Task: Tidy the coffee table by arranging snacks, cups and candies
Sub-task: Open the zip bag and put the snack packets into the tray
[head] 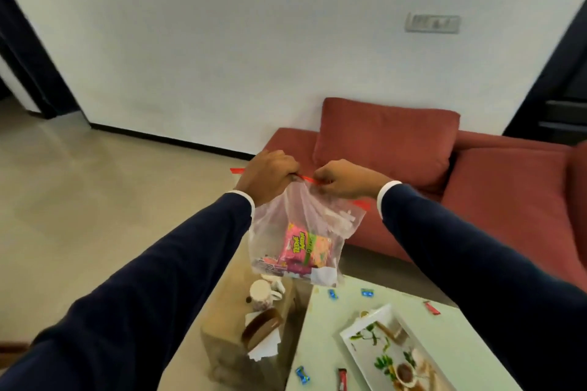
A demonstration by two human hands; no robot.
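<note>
Above tabletop (460, 336), 12 o'clock: left hand (270, 176), right hand (341, 179) both pinched on zip bag (298, 232) red strip; press seal along evenly, keep snacks (301, 251) low.

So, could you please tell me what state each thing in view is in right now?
Zip bag: held up, snack packets inside.
Left hand: gripping the bag's red seal.
Right hand: pinching the seal.
Cup: on its side.
Tray: flat on table.
Blue candies: loose on table.

I face a white wall (222, 41) with a switch plate (432, 24), beige glossy floor (79, 200) below, and a red sofa (476, 200) with its cushion (387, 140) to my right.
</note>
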